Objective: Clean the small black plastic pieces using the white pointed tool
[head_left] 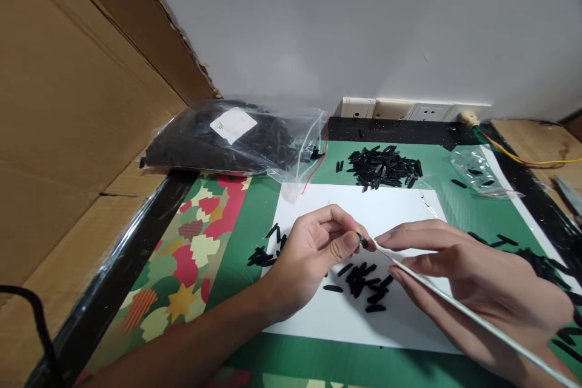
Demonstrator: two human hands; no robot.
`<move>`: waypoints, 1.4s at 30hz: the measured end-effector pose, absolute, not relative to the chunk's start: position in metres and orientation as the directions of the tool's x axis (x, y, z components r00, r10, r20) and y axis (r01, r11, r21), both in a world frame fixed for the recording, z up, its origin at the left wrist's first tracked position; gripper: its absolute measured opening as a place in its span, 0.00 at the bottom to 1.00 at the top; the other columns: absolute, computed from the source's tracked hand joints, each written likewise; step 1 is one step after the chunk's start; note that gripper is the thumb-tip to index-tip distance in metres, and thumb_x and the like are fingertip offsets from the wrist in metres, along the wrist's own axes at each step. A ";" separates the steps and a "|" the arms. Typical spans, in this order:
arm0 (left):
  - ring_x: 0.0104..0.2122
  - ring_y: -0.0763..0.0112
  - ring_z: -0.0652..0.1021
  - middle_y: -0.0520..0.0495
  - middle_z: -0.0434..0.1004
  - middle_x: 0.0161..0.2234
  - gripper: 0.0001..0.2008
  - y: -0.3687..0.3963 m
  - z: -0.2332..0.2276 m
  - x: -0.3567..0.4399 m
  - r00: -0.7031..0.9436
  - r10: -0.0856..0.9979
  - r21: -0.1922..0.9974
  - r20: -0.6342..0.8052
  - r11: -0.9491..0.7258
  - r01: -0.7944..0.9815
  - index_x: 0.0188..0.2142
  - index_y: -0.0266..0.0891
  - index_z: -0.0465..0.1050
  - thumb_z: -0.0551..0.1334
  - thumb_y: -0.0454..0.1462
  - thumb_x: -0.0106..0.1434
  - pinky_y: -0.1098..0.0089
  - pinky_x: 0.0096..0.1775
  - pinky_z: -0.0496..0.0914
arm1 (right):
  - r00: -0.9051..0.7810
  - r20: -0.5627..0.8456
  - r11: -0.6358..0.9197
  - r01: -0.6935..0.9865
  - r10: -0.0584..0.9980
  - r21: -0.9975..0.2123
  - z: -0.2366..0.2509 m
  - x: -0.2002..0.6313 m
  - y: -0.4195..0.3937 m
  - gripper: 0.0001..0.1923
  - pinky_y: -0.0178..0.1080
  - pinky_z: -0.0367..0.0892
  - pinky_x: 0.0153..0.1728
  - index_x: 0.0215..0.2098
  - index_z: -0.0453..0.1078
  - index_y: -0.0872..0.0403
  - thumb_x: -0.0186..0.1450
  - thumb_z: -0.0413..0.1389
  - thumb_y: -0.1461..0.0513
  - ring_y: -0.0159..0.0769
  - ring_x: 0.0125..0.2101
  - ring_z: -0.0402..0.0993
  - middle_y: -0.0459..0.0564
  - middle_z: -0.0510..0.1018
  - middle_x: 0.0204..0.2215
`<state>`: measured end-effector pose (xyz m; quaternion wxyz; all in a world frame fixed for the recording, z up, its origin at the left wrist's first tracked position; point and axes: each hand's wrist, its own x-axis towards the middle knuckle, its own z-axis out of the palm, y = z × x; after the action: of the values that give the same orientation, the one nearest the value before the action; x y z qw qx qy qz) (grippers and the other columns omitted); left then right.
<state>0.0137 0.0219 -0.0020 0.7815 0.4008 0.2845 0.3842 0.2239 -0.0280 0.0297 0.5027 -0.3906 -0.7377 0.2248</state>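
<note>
Took my bearings from the white sheet [313, 321] on the table. Left of it lay a patterned strip [191, 242]. Past its far left corner sat a clear bag [182, 148], dark contents, pale label on top. A loose scatter of black pieces [261, 256] straddled the sheet's left edge.

The left hand [318, 251] was above the middle of the sheet, thumb and fingers pinched on one small black piece [362, 240], an end of it showing at the fingertips. Below it, on the sheet, lay a loose cluster [357, 279]; beyond the sheet's far edge, a big heap [384, 167].

The right hand [491, 279], over the sheet's right side, held a slim pale tool [473, 315] pen-fashion, tip aimed at the pinched piece. Couldn't tell whether tip and piece touched.

My reading: good work here wanted the left pinch firm but well back, so the piece couldn't roll and the fingertips stayed out of the tip's path. Small finger movements seemed better than pushing from the wrist; a slip could have flicked the piece away or pricked the left hand. Staying over the sheet made sense: black showed up well on white.

Right of the sheet: a small clear bag [477, 173], another spread of black pieces nearer the person.
</note>
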 end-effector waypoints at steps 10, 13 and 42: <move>0.37 0.73 0.74 0.48 0.78 0.39 0.13 0.022 0.001 0.015 0.528 0.820 0.826 -0.222 0.446 -0.346 0.39 0.37 0.76 0.75 0.43 0.69 0.72 0.42 0.66 | -0.232 0.623 0.654 0.423 0.747 -0.627 0.007 0.228 -0.034 0.18 0.39 0.88 0.37 0.50 0.78 0.51 0.66 0.64 0.74 0.45 0.45 0.87 0.55 0.86 0.51; 0.37 0.74 0.73 0.48 0.78 0.38 0.13 0.021 0.001 0.014 0.527 0.815 0.825 -0.242 0.458 -0.330 0.39 0.37 0.75 0.74 0.43 0.69 0.72 0.42 0.65 | -0.241 0.632 0.665 0.429 0.736 -0.611 0.008 0.228 -0.032 0.18 0.40 0.88 0.38 0.48 0.76 0.51 0.66 0.64 0.75 0.45 0.45 0.86 0.56 0.86 0.50; 0.36 0.75 0.71 0.50 0.76 0.38 0.13 0.021 0.003 0.015 0.515 0.827 0.870 -0.226 0.409 -0.276 0.40 0.38 0.74 0.73 0.44 0.71 0.72 0.40 0.63 | -0.249 0.691 0.717 0.429 0.679 -0.550 0.009 0.227 -0.029 0.12 0.39 0.86 0.37 0.41 0.74 0.55 0.68 0.60 0.77 0.42 0.43 0.86 0.60 0.86 0.48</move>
<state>0.0147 0.0211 0.0027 0.7686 0.4083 0.3374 0.3588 0.2266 -0.0287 0.0085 0.4997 -0.3549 -0.7802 0.1250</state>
